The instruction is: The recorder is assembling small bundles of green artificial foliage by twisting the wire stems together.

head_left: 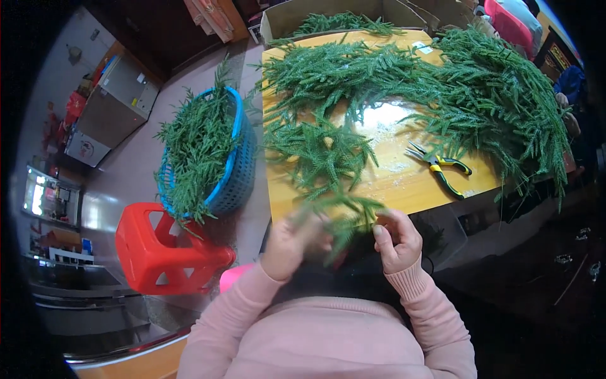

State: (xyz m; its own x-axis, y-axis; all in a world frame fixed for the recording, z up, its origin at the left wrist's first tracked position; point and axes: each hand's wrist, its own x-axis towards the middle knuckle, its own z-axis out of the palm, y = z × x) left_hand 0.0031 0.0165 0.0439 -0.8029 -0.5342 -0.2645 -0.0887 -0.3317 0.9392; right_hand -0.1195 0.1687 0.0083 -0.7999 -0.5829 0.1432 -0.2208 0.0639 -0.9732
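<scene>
Both my hands hold one artificial green pine sprig just in front of the near edge of the wooden table. My left hand is blurred and grips the sprig's left side. On the sprig's right side, my right hand pinches the stem with the fingers curled. More green sprigs lie loose on the table right beyond my hands. A long pine garland curves across the far and right part of the table.
Yellow-handled pliers lie on the table to the right. A blue basket full of green sprigs sits on the floor at the left, with a red plastic stool beside it. A cardboard box stands behind the table.
</scene>
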